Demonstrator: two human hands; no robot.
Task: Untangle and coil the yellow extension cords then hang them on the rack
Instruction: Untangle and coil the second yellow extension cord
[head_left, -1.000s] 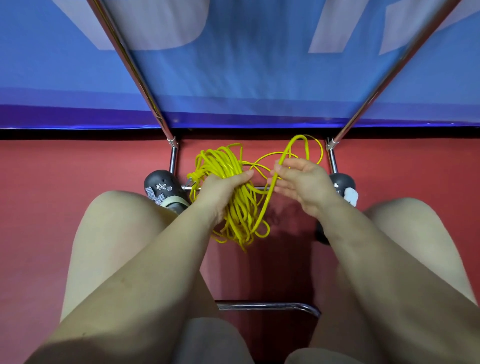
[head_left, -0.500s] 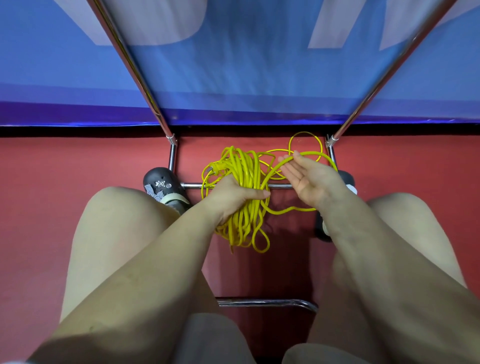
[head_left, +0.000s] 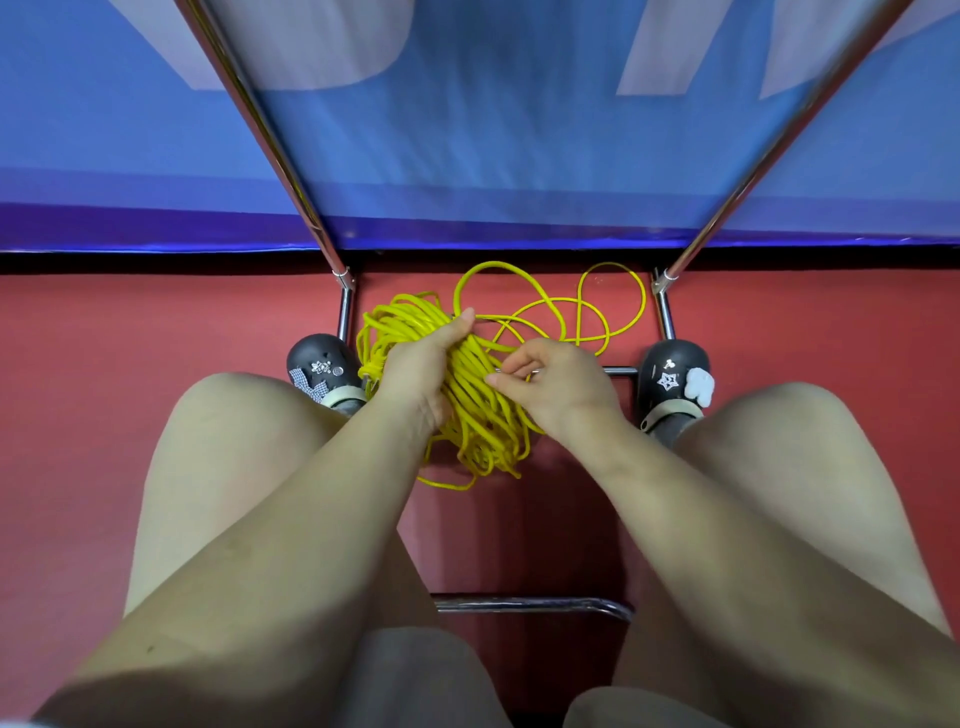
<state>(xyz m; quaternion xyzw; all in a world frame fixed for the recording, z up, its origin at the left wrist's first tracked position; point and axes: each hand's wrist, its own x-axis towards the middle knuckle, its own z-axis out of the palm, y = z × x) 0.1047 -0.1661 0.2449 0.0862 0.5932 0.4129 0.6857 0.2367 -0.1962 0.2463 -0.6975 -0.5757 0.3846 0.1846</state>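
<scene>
A thick bundle of yellow extension cord (head_left: 483, 415) hangs between my knees above the red floor. My left hand (head_left: 423, 366) grips the bundle across its upper part, thumb pointing up. My right hand (head_left: 550, 387) is at the bundle's right side, fingers curled and pinching a strand. Loose loops of the cord (head_left: 587, 306) lie spread on the floor beyond my hands. The rack's two chrome poles (head_left: 291, 171) (head_left: 748, 171) rise on either side, and its low crossbar (head_left: 621, 370) runs behind my right hand.
A blue banner (head_left: 493, 130) fills the wall behind the rack. My dark shoes (head_left: 322, 371) (head_left: 672, 376) stand by the rack's feet. My bare knees frame the work area. A chrome bar (head_left: 530, 604) of the seat runs below.
My right hand has come in from the open loop to the bundle and now pinches a strand. The loose loops have dropped flat onto the floor. The bundle has grown thicker.
</scene>
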